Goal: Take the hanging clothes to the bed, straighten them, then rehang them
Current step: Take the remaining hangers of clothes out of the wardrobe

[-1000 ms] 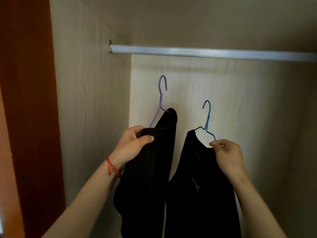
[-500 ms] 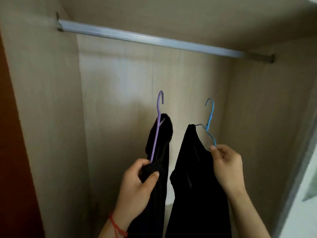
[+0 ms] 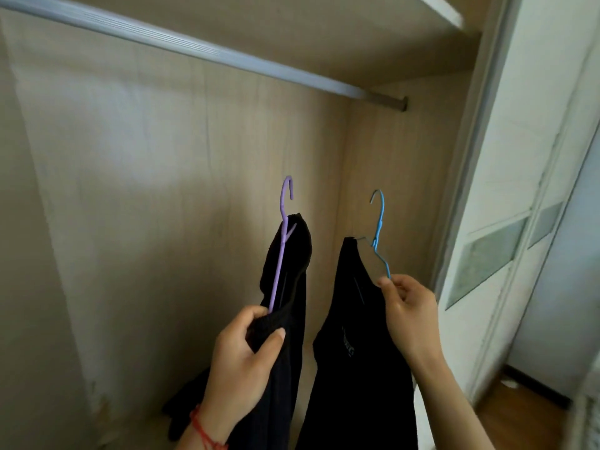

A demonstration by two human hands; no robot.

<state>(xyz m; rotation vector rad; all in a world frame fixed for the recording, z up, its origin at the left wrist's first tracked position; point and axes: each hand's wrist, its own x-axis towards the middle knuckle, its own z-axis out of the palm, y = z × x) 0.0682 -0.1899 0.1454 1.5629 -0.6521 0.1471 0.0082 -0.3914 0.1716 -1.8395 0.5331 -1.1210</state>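
Inside the wardrobe I hold two garments on hangers, both well below the metal rail [image 3: 181,43]. My left hand [image 3: 242,362] grips a black knitted garment [image 3: 287,264] together with the lower arm of its purple hanger [image 3: 283,228]. My right hand [image 3: 409,316] pinches the lower end of a blue hanger [image 3: 380,235] that carries a black shirt [image 3: 354,352] with small print. Both hooks point up, free of the rail. The garments hang side by side, a narrow gap between them.
Pale wood panels [image 3: 146,190] form the wardrobe's back and sides. A white sliding door with frosted panes [image 3: 506,241] stands at the right. Wooden floor [image 3: 519,414] shows at the lower right.
The view has swung right and the rail now sits higher and slanted. Both hands with their hangers have dropped lower and come closer to me; the sliding door and floor have come into sight.
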